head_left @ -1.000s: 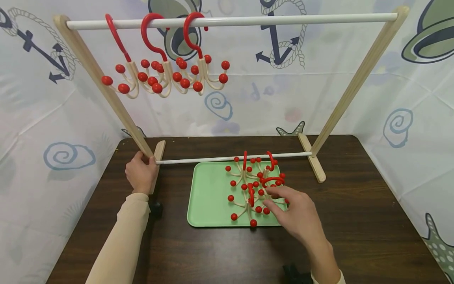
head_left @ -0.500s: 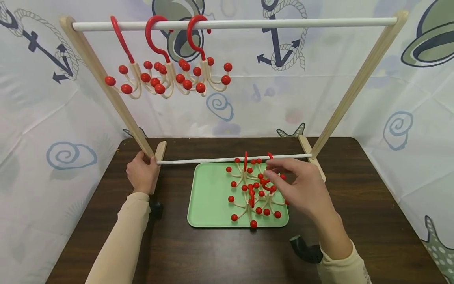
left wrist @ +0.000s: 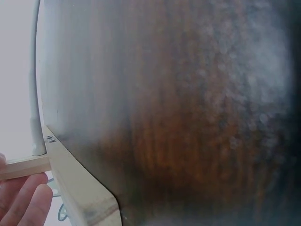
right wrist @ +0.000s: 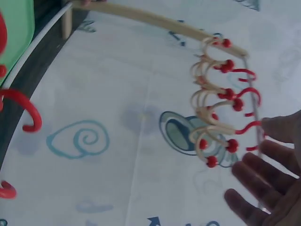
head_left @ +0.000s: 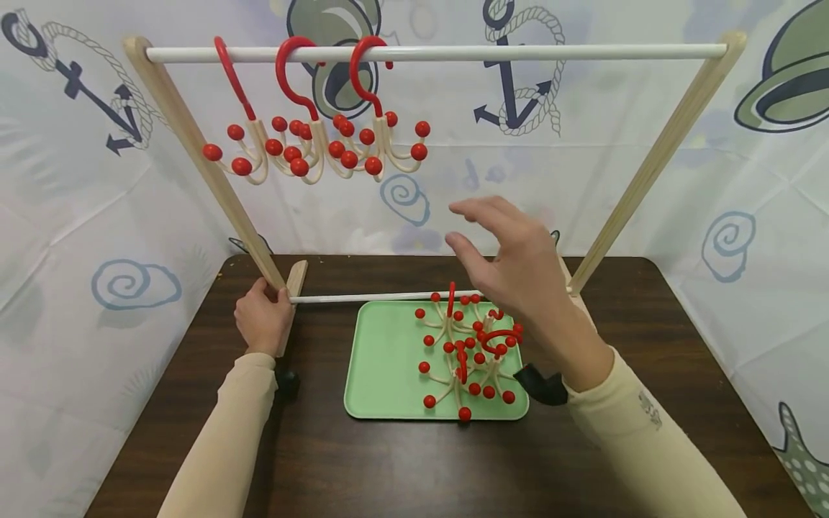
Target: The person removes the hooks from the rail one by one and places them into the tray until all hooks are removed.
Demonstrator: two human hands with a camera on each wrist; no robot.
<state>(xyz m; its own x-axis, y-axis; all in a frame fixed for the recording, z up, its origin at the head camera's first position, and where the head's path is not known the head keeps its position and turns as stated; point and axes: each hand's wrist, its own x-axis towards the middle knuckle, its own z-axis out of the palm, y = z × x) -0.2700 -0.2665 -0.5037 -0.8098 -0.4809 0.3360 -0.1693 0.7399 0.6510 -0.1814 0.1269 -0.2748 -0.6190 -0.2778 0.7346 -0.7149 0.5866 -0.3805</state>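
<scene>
My left hand (head_left: 264,316) grips the foot of the left wooden post (head_left: 227,201) of a rack; the left wrist view shows its fingers (left wrist: 38,202) curled at the wood. My right hand (head_left: 512,252) is raised over the back of the green tray (head_left: 382,360), fingers and thumb spread with nothing between them. Three hangers (head_left: 317,147), each with a red hook and pale curved arms tipped with red balls, hang toward the left of the rack's upper white bar (head_left: 518,52). Several like them, such as one hanger (head_left: 458,381), stand crowded on the tray's right half.
A lower white bar (head_left: 350,297) runs behind the tray between the posts. The right wooden post (head_left: 654,165) slants up beyond my right forearm. The dark wooden table (head_left: 401,467) meets a patterned cloth backdrop (head_left: 615,93).
My right hand has lifted from the hangers on the tray, up and slightly left, its fingers spreading apart. My left hand keeps its hold on the post. The head view has tipped up slightly.
</scene>
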